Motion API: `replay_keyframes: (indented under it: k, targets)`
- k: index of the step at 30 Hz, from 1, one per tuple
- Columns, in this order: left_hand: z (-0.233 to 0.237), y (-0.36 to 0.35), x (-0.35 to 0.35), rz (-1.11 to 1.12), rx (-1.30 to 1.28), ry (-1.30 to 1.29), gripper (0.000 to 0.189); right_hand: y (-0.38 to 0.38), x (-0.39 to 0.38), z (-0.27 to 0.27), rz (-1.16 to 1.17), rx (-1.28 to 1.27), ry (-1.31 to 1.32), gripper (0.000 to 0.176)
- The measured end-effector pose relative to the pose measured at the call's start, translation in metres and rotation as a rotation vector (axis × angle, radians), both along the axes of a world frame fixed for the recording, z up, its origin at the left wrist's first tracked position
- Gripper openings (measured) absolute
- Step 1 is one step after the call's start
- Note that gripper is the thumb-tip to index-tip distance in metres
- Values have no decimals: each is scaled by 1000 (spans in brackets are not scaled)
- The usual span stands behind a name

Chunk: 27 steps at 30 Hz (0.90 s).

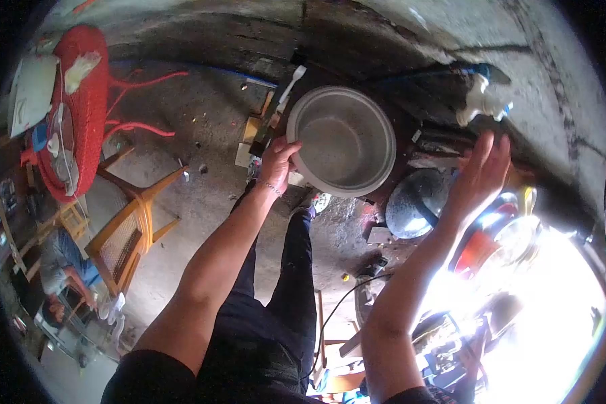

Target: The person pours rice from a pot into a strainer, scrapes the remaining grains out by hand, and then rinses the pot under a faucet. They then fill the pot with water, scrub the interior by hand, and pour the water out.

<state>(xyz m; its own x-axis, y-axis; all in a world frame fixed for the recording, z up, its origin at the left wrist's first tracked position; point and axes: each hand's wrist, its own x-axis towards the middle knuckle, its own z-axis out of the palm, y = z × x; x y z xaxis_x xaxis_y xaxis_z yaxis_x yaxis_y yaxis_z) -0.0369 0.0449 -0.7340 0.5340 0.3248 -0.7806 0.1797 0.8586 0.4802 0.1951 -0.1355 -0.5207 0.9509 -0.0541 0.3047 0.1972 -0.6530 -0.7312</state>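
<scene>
My left hand (278,163) grips the rim of a wide grey metal pot (343,141), thumb over the edge at its left side. The pot's mouth faces up toward me, and its inside shows no contents. My right hand (481,176) is raised to the right of the pot, apart from it, with its fingers stretched out and nothing in it. Just beyond its fingertips is a white tap (479,101) on the wall, fed by a blue pipe. A dark round lid or pan (419,203) lies between the pot and my right forearm.
A red round table (81,128) and a wooden chair (124,236) stand on the left. Another person (71,269) sits beyond the chair. A white-handled utensil (293,84) lies behind the pot. A red container (477,252) and other vessels sit at the bright right side.
</scene>
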Motion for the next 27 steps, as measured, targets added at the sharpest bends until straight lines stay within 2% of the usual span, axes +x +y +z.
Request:
replay_keyframes:
  k: [1,3,4,6,7,9,11,13,16,19,20,22,25,27]
  targets:
    - [-3,-10,10,-28,37,1,40,1,16,5,19,-52,-16,48]
    - [-15,-28,29,-79,105,10,41,10,38,29,83,-190,118,48]
    - [-30,-37,39,-122,215,-50,43,11,48,31,64,-271,128,51]
    - [-26,-48,63,-192,347,-68,43,14,60,36,49,-382,161,64]
    - [-24,-54,76,-223,411,-78,43,14,63,36,50,-410,138,64]
    - [-32,-65,104,-139,369,-200,33,13,66,36,55,-464,87,65]
    - [-15,-69,127,-302,464,-173,26,15,67,42,58,-484,151,64]
    - [36,-60,158,-726,682,16,21,18,72,49,81,-565,197,57]
    - [15,-80,190,-825,1224,-143,29,5,82,44,296,-303,292,48]
    - [14,-96,223,-1074,1316,-138,39,-15,91,26,460,39,338,44]
    - [17,-102,229,-1110,1418,-148,41,-21,86,27,480,-9,322,52]
    - [21,-111,236,-1180,1624,-166,46,-28,66,16,387,229,296,57]
    - [16,-115,232,-1165,1485,-152,47,-38,30,-24,128,463,355,61]
    - [-2,-111,225,-1066,1378,-115,55,-45,1,-67,-59,462,406,62]
